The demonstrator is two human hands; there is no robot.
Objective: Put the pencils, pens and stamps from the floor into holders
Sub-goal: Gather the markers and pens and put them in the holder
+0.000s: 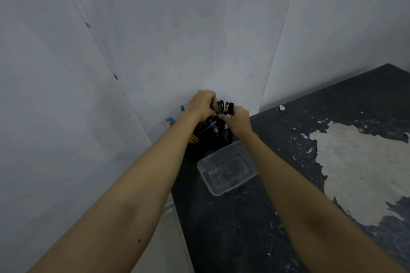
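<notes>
Left hand (203,104) grips pens (224,106); right hand (238,121) seemingly pinches them too.

The light is dim, cool and even, with a bluish-grey cast over the wall (155,40). No lamp or window shows, and where the light comes from cannot be told. Shadows are soft: the corner where both hands meet over the holders (213,135) is the darkest spot, and detail there sinks into black. The forearms carry only faint shading along their undersides. The clear tub (226,170) gives weak highlights on its rim, without real glare. The dark floor (255,228) looks grainy. The whole picture is slightly soft, and the hands are smeared by motion blur. Wide-angle distortion bends the wall seams and stretches the forearms toward the lower edge.
</notes>
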